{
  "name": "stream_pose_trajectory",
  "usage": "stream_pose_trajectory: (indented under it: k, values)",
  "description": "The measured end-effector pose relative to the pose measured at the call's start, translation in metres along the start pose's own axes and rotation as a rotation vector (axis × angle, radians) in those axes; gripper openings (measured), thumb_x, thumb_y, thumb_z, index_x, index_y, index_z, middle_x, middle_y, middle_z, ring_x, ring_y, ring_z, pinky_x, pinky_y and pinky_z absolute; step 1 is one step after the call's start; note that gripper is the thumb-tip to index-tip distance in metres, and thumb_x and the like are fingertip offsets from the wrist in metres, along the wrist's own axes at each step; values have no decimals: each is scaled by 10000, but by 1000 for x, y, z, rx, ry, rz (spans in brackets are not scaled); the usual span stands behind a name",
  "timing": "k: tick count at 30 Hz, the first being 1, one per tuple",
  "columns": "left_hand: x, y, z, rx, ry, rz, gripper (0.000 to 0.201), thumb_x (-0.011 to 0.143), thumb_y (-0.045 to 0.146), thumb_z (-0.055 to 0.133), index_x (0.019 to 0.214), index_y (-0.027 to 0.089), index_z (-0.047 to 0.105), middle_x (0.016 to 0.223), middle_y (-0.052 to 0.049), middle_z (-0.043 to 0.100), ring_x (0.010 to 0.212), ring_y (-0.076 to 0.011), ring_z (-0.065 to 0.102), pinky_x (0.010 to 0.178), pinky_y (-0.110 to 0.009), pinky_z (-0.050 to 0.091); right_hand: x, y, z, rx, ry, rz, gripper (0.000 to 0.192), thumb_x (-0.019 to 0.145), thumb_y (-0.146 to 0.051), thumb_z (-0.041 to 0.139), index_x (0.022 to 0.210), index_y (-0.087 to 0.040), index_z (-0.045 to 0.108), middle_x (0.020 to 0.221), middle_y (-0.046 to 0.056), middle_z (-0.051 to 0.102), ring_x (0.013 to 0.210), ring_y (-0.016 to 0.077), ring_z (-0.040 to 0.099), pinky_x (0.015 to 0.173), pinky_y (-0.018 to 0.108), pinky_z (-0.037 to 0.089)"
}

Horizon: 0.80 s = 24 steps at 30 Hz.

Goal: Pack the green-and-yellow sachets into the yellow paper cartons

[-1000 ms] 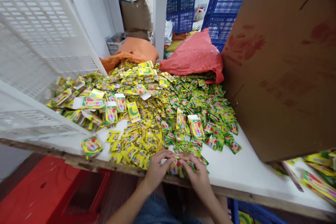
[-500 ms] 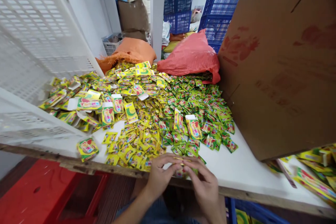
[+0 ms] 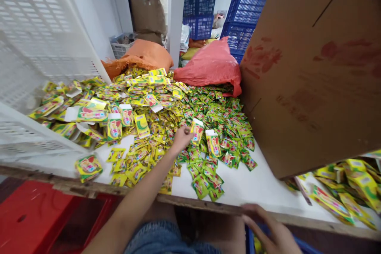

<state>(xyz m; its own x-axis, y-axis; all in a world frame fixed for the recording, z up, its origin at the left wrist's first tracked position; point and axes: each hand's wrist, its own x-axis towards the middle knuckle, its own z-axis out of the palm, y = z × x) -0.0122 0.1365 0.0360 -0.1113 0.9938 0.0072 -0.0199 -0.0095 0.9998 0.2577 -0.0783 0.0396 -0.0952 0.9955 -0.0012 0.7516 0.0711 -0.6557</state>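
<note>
Left hand: the left hand [image 3: 180, 137] is stretched forward over the heap, and a small upright yellow-green printed carton with a white top flap [image 3: 197, 130] is pinched between its thumb and fingers.
Carton position: the carton is held just above the heap, near the middle of the table, with a second upright carton of the same print [image 3: 212, 143] just beside it on the right.
Right hand: the right hand [image 3: 269, 230] is lowered below the front edge of the table, fingers loosely spread; it is blurred, so whether anything is held cannot be told.
Heap: a wide heap of small yellow and green foil sachets [image 3: 208, 119] is spread over the white table top [image 3: 253, 186], and a few sachets [image 3: 205, 184] lie apart near the front edge.
Flat cartons: flattened yellow-green cartons [image 3: 92, 113] are piled on the left of the heap, against a white plastic lattice crate [image 3: 38, 35].
Right side: a large brown cardboard box [image 3: 312, 67] is seen standing on the table, with more printed cartons [image 3: 348, 190] beneath its edge.
Background: a red plastic bag [image 3: 211, 65], an orange woven sack [image 3: 143, 55] and stacked blue plastic crates [image 3: 247, 12] are seen behind the heap.
Below the table: a red plastic stool [image 3: 35, 222] is seen at the lower left.
</note>
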Motion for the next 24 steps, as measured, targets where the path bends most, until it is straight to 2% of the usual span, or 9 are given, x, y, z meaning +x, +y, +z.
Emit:
stream_pose_trajectory:
  k: [3, 6, 8, 10, 13, 16, 19, 21, 24]
  values:
    - [-10, 9, -30, -132, 42, -10, 238, 611, 240, 621, 822, 152, 553, 687, -4, 635, 598, -140, 592, 557, -228, 436, 39, -50, 54, 105, -54, -89, 268, 841, -387, 446, 920, -211, 633, 927, 66, 676, 866, 198, 623, 767, 282, 491]
    - [-30, 17, -61, -229, 63, -27, 303, 615, 255, 575, 898, 156, 532, 739, -16, 661, 595, -151, 611, 549, -243, 455, 80, -86, 97, 108, -38, -200, 208, 844, -288, 445, 894, -188, 621, 932, 74, 651, 897, 212, 590, 804, 315, 453]
    - [-45, 19, -76, -302, 66, -27, 351, 599, 235, 574, 938, 154, 534, 776, -24, 674, 636, -162, 628, 575, -249, 469, 104, -103, 119, 62, 0, -240, 220, 811, -234, 487, 994, -177, 596, 978, 83, 630, 934, 229, 563, 824, 341, 429]
    - [-60, 19, -84, -430, 74, -31, 388, 585, 199, 595, 967, 155, 547, 819, -24, 684, 710, -172, 642, 631, -251, 483, 122, -115, 137, 31, 14, -261, 313, 757, -191, 551, 1069, -174, 564, 1023, 93, 612, 984, 257, 530, 856, 382, 396]
    - [-76, 17, -88, -600, 78, -68, 412, 600, 163, 645, 1004, 164, 566, 876, -20, 693, 805, -181, 648, 717, -262, 490, 133, -125, 155, 16, 20, -260, 298, 683, -149, 622, 976, -201, 593, 966, 90, 619, 975, 282, 510, 862, 425, 362]
    - [-86, 15, -88, -631, 54, -117, 428, 612, 157, 681, 1027, 157, 575, 871, -33, 704, 831, -195, 655, 759, -288, 492, 130, -123, 157, 28, 29, -252, 149, 675, -140, 625, 805, -203, 593, 878, 74, 612, 904, 254, 517, 816, 387, 377]
    - [-92, 12, -88, -665, 13, -151, 416, 604, 141, 674, 1012, 132, 593, 818, -52, 714, 819, -226, 666, 763, -322, 499, 122, -105, 138, 139, 6, -226, 62, 724, -206, 590, 761, -193, 542, 744, 17, 581, 724, 172, 526, 671, 280, 409]
    - [-96, 9, -89, -681, -35, -175, 388, 611, 137, 651, 996, 123, 603, 794, -62, 716, 801, -236, 673, 743, -333, 507, 118, -84, 116, 293, 30, -149, 121, 755, -295, 571, 739, -194, 506, 635, -24, 529, 596, 134, 486, 565, 237, 385]
    - [-104, 3, -83, -655, -70, -244, 375, 621, 143, 648, 993, 134, 603, 773, -58, 717, 750, -224, 680, 707, -322, 514, 116, -54, 88, 471, 133, -20, 241, 732, -403, 597, 719, -196, 474, 603, -34, 505, 554, 122, 460, 522, 227, 365]
